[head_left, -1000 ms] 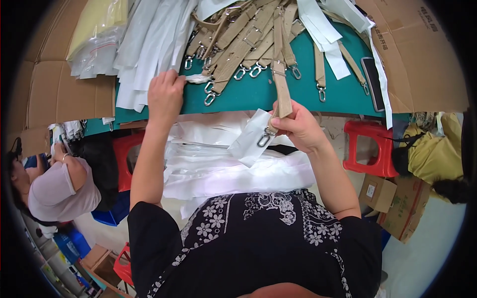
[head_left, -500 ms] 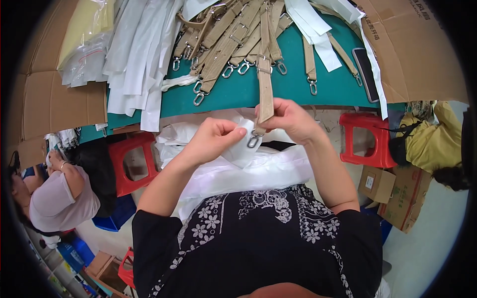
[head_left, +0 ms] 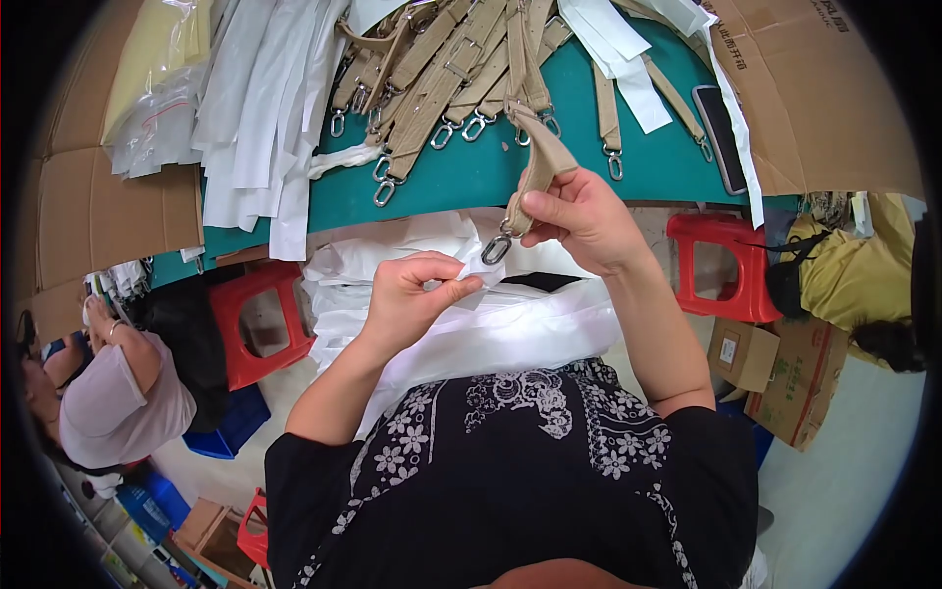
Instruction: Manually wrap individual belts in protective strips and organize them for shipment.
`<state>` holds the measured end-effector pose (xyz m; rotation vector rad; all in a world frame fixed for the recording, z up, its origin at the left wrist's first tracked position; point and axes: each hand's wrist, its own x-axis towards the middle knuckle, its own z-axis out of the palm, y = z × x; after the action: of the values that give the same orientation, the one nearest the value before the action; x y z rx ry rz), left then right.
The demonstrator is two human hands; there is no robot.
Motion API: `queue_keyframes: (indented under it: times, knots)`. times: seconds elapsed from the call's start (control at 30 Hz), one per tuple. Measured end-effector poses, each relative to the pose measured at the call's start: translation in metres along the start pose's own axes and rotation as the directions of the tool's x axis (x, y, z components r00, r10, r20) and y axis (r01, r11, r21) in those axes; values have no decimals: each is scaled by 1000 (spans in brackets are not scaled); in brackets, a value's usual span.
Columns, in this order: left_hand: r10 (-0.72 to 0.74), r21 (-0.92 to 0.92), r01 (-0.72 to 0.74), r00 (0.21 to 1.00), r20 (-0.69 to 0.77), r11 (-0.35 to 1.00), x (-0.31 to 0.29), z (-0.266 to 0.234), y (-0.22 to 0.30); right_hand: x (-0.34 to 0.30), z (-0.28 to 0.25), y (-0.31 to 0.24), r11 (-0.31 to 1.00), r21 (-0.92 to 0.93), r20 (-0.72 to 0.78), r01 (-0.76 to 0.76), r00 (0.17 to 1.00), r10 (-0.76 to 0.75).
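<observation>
A beige strap [head_left: 536,175] with a metal clasp [head_left: 497,246] at its end is pinched in my right hand [head_left: 586,218]. The strap bends over and runs up onto the green table. Between the thumb and fingers of my left hand [head_left: 417,294] is a white paper strip [head_left: 484,267], right beside the clasp. Whether the paper touches the clasp I cannot tell. Several more beige straps [head_left: 432,108] with clasps lie heaped on the table [head_left: 579,147] beyond my hands. White wrapping sheets [head_left: 530,329] lie across my lap.
White plastic sleeves [head_left: 260,128] hang over the table's left edge. On the right lie more white strips [head_left: 613,59] and a dark phone [head_left: 721,137] near cardboard [head_left: 805,108]. Red stools [head_left: 257,324] stand on both sides. A person in a pale top [head_left: 128,393] sits at left, another in yellow [head_left: 863,260] at right.
My right hand has raised and tilted the strap's end, so it now bends. My left hand has dropped slightly with the white paper. The view has shifted a little.
</observation>
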<state>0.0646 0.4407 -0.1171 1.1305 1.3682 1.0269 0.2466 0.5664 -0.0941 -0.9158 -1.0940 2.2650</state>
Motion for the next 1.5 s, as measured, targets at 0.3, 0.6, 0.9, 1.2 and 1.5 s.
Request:
queue_keyframes:
  times: [0.3, 0.6, 0.9, 1.2, 1.5]
  knots:
    - [-201, -100, 200, 980, 2, 975, -2, 6, 2, 9, 13, 27, 975, -209, 25, 80, 997, -76]
    - [-188, -78, 184, 981, -50, 980, -7, 9, -24, 31, -11, 34, 961, 46, 109, -271, 958, 265]
    - [-110, -58, 105, 989, -103, 993, -6, 1, -20, 39, 5, 24, 967, -242, 68, -86, 992, 105]
    - [108, 173, -63, 958, -264, 983, -5, 3, -20, 37, 8, 34, 968, -239, 37, -80, 995, 91]
    - [-123, -202, 133, 990, 65, 970, 20, -21, 6, 30, 10, 38, 968, -146, 98, -205, 970, 220]
